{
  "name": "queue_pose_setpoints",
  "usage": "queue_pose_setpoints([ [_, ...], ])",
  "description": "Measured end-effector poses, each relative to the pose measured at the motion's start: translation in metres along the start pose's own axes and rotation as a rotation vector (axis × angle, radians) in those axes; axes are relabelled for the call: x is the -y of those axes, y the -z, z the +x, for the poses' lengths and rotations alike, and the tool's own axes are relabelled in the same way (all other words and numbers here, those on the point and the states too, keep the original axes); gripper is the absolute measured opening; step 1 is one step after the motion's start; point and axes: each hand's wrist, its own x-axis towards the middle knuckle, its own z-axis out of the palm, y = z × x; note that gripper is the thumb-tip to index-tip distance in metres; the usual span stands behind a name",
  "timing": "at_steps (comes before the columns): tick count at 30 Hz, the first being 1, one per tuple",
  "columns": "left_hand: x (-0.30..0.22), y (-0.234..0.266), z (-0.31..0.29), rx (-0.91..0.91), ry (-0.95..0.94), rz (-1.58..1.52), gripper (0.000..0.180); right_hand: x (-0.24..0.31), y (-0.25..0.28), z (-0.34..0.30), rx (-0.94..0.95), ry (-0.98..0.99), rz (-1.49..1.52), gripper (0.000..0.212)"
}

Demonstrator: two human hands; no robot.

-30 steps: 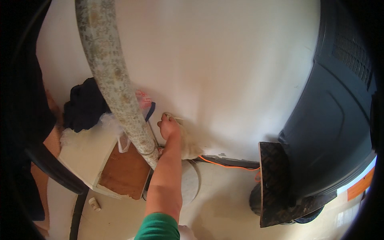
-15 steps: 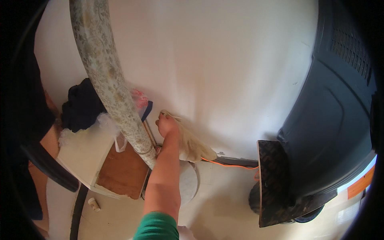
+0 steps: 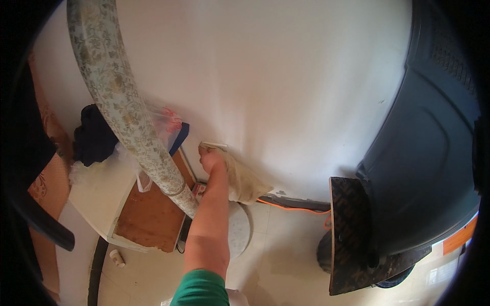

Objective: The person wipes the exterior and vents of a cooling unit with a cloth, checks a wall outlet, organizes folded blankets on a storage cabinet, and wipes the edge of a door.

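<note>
My left hand [image 3: 212, 161], at the end of a bare arm in a green sleeve, is closed on the upper end of a beige cloth [image 3: 245, 181]. The cloth hangs down to the right of the hand, low against the white wall [image 3: 286, 102]. Left of the hand leans a long pale roll with a leafy pattern [image 3: 122, 102]. Under my forearm shows part of a pale round lid or stool top [image 3: 239, 229]. I see no right hand.
At left stands a white cabinet with a brown panel [image 3: 148, 217], topped by dark cloth [image 3: 94, 135] and plastic bags [image 3: 163, 122]. An orange cord [image 3: 291, 207] runs along the wall's foot. A dark board [image 3: 352, 229] and large grey plastic piece [image 3: 423, 143] stand right.
The view has shifted slightly, so the patterned roll sits further left and more of the bag shows. My left hand stays near the same spot on the wall, still holding the cloth.
</note>
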Motion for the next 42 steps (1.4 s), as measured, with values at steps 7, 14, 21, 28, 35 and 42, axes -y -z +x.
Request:
queue_pose_setpoints([
  [7, 0.061, -0.042, -0.033, 0.312, -0.23, 0.153, 0.04, 0.003, 0.007, 0.005, 0.01, -0.023, 0.078, 0.037],
  [14, 0.035, -0.029, 0.032, 0.017, -0.057, -0.118, 0.042, 0.002, 0.005, -0.003, -0.018, -0.026, 0.075, 0.037],
  [21, 0.097, -0.076, 0.009, 0.167, -0.202, 0.173, 0.042, 0.002, 0.0, 0.005, -0.03, 0.018, 0.042, 0.035],
  [28, 0.067, -0.048, 0.074, 0.01, -0.04, -0.302, 0.038, 0.004, 0.004, -0.004, 0.033, 0.004, 0.003, 0.036],
  [35, 0.071, -0.051, 0.03, 0.178, -0.102, -0.086, 0.036, 0.003, -0.001, 0.001, 0.026, -0.028, 0.028, 0.036],
  [42, 0.088, -0.093, 0.023, -0.098, -0.281, -0.09, 0.039, 0.007, -0.001, 0.002, 0.023, -0.043, 0.0, 0.036],
])
